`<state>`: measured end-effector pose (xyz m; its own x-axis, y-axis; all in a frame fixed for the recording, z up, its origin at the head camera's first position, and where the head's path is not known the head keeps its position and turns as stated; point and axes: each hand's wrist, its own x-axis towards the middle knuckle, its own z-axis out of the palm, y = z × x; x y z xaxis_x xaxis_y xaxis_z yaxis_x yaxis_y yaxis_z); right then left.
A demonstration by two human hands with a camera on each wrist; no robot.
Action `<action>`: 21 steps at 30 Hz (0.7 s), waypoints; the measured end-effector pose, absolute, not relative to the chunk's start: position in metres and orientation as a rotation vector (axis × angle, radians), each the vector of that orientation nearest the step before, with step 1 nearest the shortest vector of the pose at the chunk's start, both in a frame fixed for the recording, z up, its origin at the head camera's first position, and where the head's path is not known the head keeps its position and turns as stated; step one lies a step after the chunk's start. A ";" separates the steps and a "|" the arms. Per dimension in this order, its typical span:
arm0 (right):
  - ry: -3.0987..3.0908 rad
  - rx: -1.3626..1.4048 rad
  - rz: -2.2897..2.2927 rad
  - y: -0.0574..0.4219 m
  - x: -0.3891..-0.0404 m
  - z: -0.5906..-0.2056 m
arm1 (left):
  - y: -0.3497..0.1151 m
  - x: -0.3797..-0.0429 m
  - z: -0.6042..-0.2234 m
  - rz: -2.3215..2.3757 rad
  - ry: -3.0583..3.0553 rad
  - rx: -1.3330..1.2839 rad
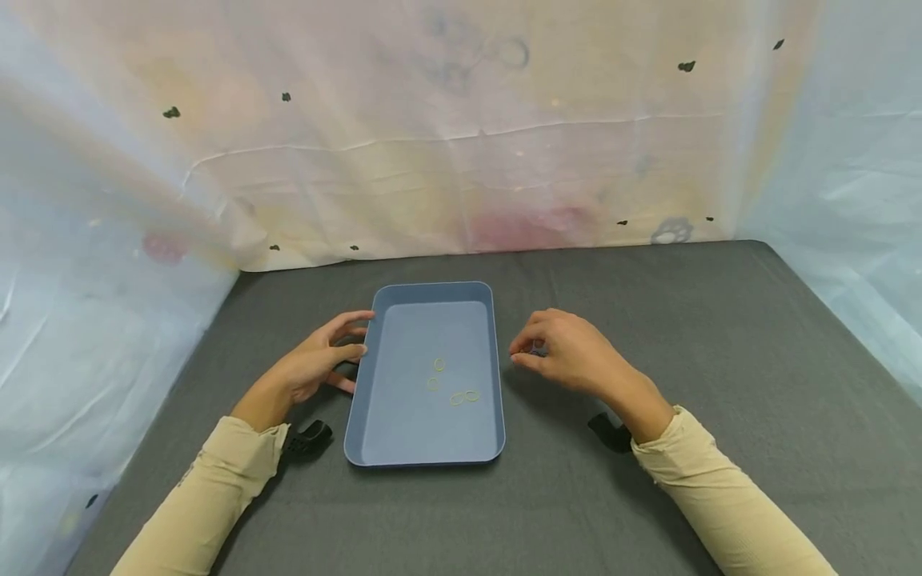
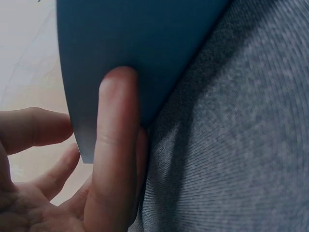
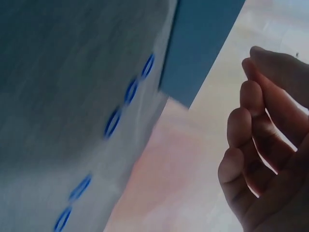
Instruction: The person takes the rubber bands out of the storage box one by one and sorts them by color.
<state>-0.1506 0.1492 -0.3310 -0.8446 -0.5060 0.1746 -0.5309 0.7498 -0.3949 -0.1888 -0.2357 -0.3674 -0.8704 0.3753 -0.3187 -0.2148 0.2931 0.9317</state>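
Note:
A shallow blue-grey tray (image 1: 410,432) lies on the dark cloth, with several thin yellow rings (image 1: 464,397) scattered on its floor. At the tray's left side, my left hand (image 1: 313,360) is spread, fingertips on the outer wall and rim. The left wrist view has one finger (image 2: 118,111) flat against that wall. Over the cloth to the right of the tray hovers my right hand (image 1: 569,348), fingers bent and thumb tip meeting the forefinger tip. No object shows between those tips. Several thin blue rings (image 3: 113,122) lie in a line on the cloth, seen in the right wrist view.
The dark grey cloth (image 1: 720,344) covers the whole table. Behind it hangs a pale patterned curtain (image 1: 490,176), with whitish sheeting (image 1: 86,336) at the sides. Both forearms wear beige sleeves, and a black strap piece (image 1: 311,438) hangs under the left wrist.

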 end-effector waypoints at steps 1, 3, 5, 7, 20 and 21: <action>-2.887 0.879 0.674 0.144 -0.150 -0.331 | -0.236 -0.188 -0.367 1.615 2.081 0.140; -2.895 0.921 0.666 0.133 -0.148 -0.331 | -0.236 -0.187 -0.367 1.616 2.080 0.136; -2.904 0.957 0.655 0.122 -0.147 -0.331 | -0.236 -0.186 -0.367 1.616 2.080 0.132; -2.912 0.990 0.648 0.113 -0.146 -0.332 | -0.237 -0.185 -0.367 1.617 2.082 0.132; -2.924 1.132 0.488 0.088 -0.146 -0.350 | -0.235 -0.185 -0.367 1.618 2.078 0.146; -2.916 1.138 0.476 0.088 -0.146 -0.352 | -0.235 -0.185 -0.368 1.616 2.079 0.147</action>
